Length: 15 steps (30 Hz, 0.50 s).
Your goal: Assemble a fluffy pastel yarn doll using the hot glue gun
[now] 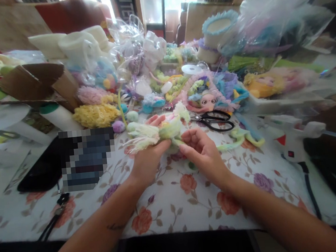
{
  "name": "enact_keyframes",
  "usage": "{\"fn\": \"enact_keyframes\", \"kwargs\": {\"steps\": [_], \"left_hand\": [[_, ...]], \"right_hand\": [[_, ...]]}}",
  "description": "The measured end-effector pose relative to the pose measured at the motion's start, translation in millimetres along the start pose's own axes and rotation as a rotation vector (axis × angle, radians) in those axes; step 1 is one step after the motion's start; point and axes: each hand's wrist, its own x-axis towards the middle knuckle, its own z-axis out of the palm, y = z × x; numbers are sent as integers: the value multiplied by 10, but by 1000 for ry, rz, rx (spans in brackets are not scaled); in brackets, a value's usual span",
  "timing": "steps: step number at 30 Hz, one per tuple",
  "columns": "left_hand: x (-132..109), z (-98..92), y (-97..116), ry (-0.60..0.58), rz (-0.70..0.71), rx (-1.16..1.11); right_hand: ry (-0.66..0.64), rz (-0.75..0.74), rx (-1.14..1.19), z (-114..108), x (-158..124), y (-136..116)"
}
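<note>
My left hand (148,165) is wrapped round a soft bundle of pale green and yellow fuzzy material (170,130), with loose frayed strands (142,138) hanging off its left side. A pinkish-white tuft (181,111) shows at its top. Thumb and fingers of my right hand (201,150) pinch a pale green end of the same bundle at its right side. The exact form of the bundle is partly hidden by my fingers. Just beyond my right hand lie black-handled scissors (215,120). Right of that hand, a green and blue fuzzy strip (242,136) rests on the floral tablecloth (175,204).
A white glue gun (290,138) with a black cord stands at right. At left lie a dark phone (41,166), a thread cone (58,116) and a cardboard box (36,83). Heaped craft pieces, a doll face (208,100), yellow yarn (95,116) and plastic bags (130,42) fill the back.
</note>
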Motion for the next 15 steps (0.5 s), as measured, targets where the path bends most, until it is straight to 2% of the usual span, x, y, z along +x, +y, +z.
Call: {"fn": "enact_keyframes", "kwargs": {"steps": [4, 7, 12, 15], "left_hand": [[-56, 121, 150, -106, -44, 137], [-75, 125, 153, -143, -74, 108], [-55, 14, 44, -260, -78, 132], [-45, -47, 4, -249, -46, 187]], "right_hand": [[-43, 63, -19, -27, 46, -12], [7, -1, -167, -43, 64, -19], [60, -123, -334, -39, 85, -14], [64, -215, -421, -51, 96, 20]]}}
